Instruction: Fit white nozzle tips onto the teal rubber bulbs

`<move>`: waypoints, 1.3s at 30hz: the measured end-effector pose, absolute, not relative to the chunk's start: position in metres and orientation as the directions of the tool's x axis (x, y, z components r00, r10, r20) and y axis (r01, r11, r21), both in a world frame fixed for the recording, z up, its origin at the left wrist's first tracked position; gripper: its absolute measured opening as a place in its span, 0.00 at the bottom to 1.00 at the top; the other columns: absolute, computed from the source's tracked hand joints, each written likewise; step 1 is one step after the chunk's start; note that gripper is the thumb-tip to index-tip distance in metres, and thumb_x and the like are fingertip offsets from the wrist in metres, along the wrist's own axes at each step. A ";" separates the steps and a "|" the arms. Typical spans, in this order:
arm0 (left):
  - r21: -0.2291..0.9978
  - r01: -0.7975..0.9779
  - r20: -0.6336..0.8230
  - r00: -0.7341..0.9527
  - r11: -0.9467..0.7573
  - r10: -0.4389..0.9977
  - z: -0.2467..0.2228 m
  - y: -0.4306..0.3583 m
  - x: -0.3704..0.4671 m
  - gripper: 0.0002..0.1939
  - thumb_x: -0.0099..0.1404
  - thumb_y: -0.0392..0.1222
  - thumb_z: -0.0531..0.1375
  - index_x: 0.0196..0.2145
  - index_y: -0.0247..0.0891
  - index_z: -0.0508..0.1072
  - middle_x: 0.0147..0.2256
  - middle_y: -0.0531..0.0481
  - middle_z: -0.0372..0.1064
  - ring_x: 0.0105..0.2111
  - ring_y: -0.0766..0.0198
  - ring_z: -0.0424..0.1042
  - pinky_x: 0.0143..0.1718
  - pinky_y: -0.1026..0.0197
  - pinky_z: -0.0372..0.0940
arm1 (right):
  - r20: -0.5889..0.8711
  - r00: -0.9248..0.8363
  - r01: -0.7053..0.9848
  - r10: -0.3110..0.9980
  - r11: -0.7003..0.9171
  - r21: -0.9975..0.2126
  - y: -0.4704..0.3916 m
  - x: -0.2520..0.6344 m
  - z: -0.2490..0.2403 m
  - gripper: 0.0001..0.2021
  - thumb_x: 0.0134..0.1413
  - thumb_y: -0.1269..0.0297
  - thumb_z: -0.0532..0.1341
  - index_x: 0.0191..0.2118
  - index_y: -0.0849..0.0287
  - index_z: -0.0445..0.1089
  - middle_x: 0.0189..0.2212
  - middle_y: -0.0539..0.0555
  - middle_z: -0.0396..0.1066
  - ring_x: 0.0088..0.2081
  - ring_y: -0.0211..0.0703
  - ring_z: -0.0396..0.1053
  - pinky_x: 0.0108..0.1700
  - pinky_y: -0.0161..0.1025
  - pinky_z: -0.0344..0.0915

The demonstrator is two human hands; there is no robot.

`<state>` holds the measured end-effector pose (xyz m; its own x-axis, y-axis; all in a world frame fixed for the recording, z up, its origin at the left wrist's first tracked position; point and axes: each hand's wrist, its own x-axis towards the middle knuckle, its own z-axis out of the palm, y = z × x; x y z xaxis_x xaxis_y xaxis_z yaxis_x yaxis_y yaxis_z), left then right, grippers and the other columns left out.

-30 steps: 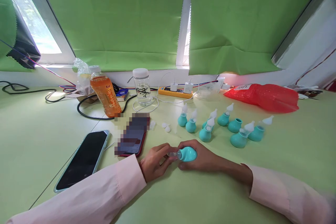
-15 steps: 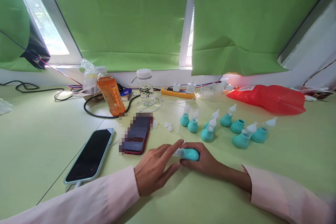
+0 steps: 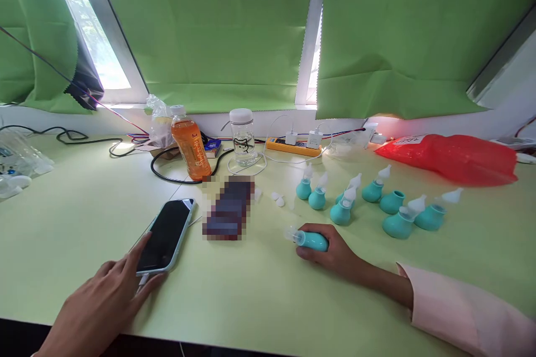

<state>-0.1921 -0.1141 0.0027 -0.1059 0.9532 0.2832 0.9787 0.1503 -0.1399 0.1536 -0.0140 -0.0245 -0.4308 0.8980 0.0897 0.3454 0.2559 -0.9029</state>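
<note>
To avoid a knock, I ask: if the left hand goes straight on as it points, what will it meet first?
Most likely the pale-edged phone; the left hand has a fingertip at its edge, contact unclear.

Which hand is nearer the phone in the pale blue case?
Left: the left hand is at the phone, fingers by its near edge; the right hand is farther right, holding a teal bulb.
</note>
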 end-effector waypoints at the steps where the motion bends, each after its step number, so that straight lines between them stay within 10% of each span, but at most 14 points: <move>1: -0.149 0.977 0.230 -0.117 0.153 0.966 0.004 -0.112 -0.190 0.27 0.64 0.48 0.40 0.59 0.40 0.42 0.26 0.49 0.72 0.34 0.52 0.69 0.27 0.59 0.60 | 0.079 -0.439 0.341 0.895 0.247 -0.907 -0.014 0.154 -0.024 0.11 0.40 0.56 0.61 0.27 0.59 0.66 0.22 0.48 0.62 0.23 0.35 0.60 0.23 0.31 0.59; 10: -0.463 0.886 0.257 0.126 0.008 0.958 0.025 -0.063 -0.171 0.21 0.65 0.44 0.41 0.53 0.37 0.58 0.46 0.38 0.64 0.40 0.47 0.66 0.36 0.48 0.59 | 0.168 -0.395 0.345 0.903 0.315 -0.884 -0.015 0.155 -0.026 0.12 0.40 0.56 0.61 0.28 0.59 0.66 0.24 0.49 0.64 0.27 0.38 0.63 0.29 0.34 0.62; 20: -0.304 0.821 0.375 0.570 -0.484 0.731 -0.005 0.024 -0.005 0.20 0.62 0.32 0.48 0.52 0.32 0.58 0.55 0.37 0.53 0.51 0.49 0.56 0.45 0.49 0.56 | 0.522 -0.234 0.412 0.820 0.570 -0.711 -0.017 0.166 -0.037 0.13 0.38 0.54 0.62 0.32 0.55 0.67 0.30 0.53 0.70 0.32 0.46 0.68 0.36 0.42 0.65; 39: -0.215 0.607 0.351 0.779 -0.765 0.519 -0.027 0.032 -0.004 0.08 0.63 0.33 0.49 0.30 0.32 0.67 0.32 0.43 0.66 0.39 0.57 0.59 0.36 0.56 0.54 | 0.438 -0.367 0.478 0.821 0.570 -0.668 -0.016 0.173 -0.025 0.10 0.46 0.56 0.58 0.27 0.57 0.65 0.21 0.49 0.65 0.24 0.38 0.63 0.28 0.35 0.62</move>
<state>-0.0044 0.0322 -0.0269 0.7791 0.5194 0.3510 0.6070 -0.7651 -0.2151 0.1727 -0.0164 -0.0250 -0.3670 0.8205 0.4382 0.4779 0.5705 -0.6680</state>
